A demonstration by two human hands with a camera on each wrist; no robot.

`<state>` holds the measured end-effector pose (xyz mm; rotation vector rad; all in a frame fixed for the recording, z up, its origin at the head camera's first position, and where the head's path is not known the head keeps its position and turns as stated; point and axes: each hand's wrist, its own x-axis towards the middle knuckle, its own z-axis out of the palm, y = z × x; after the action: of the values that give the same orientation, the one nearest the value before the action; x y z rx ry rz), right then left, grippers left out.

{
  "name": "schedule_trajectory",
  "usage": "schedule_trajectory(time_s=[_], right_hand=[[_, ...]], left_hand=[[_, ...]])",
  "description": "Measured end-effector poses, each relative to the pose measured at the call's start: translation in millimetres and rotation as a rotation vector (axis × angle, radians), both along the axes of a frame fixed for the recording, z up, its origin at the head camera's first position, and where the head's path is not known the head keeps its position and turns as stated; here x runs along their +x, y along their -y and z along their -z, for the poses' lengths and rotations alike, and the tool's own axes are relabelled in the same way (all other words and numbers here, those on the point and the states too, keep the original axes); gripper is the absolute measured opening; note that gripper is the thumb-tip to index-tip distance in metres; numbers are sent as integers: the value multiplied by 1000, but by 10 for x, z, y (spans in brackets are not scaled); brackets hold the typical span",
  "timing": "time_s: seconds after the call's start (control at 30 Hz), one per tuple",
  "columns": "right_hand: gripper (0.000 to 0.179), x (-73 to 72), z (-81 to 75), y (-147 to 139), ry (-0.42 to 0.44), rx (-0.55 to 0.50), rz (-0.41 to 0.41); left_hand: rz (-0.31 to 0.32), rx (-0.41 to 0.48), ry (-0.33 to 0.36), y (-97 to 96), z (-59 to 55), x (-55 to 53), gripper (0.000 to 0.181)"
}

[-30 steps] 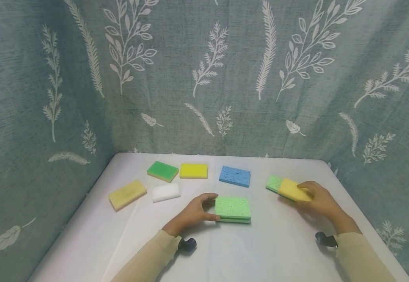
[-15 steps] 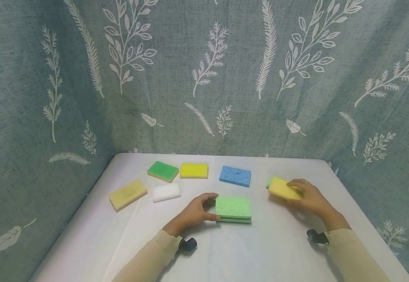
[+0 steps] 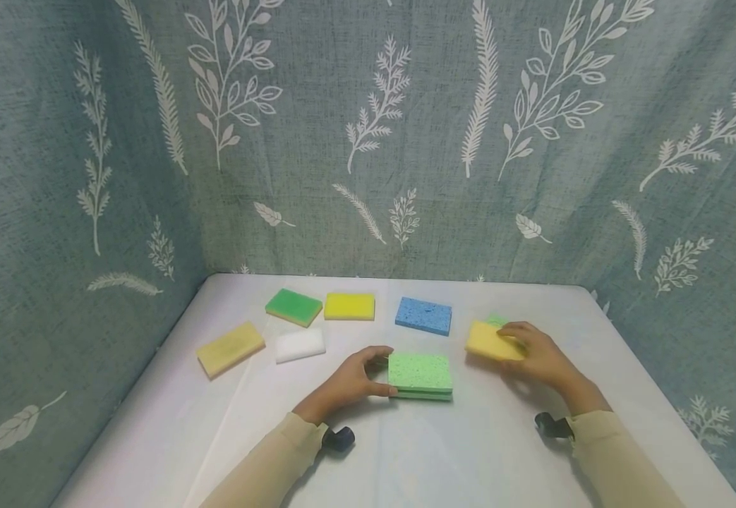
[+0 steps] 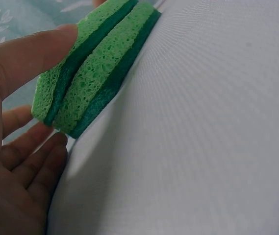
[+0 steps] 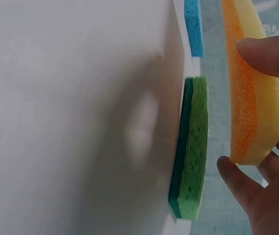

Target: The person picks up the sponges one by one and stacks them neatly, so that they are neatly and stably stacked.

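Two green sponges (image 3: 419, 373) with dark green undersides lie stacked in the middle of the table. My left hand (image 3: 355, 384) holds the stack at its left end, the thumb along the front side of the upper sponge (image 4: 92, 32) and a fingertip at the far side. Raised off the table, a yellow sponge (image 3: 490, 341) with an orange layer below (image 5: 242, 98) is pinched between the thumb and fingers of my right hand (image 3: 542, 360). Another green sponge (image 5: 193, 152) lies on the table behind it, mostly covered by the yellow one in the head view.
On the white table (image 3: 469, 451), a blue sponge (image 3: 423, 315) lies behind the stack. Farther left are a bright yellow sponge (image 3: 349, 307), a green-topped sponge (image 3: 294, 307), a white sponge (image 3: 300, 346) and a tan sponge (image 3: 231, 350). Patterned curtain (image 3: 317, 141) surrounds the table.
My right hand has carried the yellow sponge left, off the green sponge on the right and toward the stack. The left hand and the stack have stayed in place.
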<state>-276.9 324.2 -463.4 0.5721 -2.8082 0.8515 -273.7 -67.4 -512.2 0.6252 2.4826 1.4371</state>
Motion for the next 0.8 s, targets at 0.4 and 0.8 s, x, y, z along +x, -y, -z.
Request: schedule_trajectory(time_s=[0.4,0.8], right_hand=[[52,-67,23,178,-12,-30,-50],[56,-39,34,358,-32,-74,-113]], left_hand=[[5,-3,-12,0,22,-10,81],[-4,-14,-7,-10,-6,7,81]])
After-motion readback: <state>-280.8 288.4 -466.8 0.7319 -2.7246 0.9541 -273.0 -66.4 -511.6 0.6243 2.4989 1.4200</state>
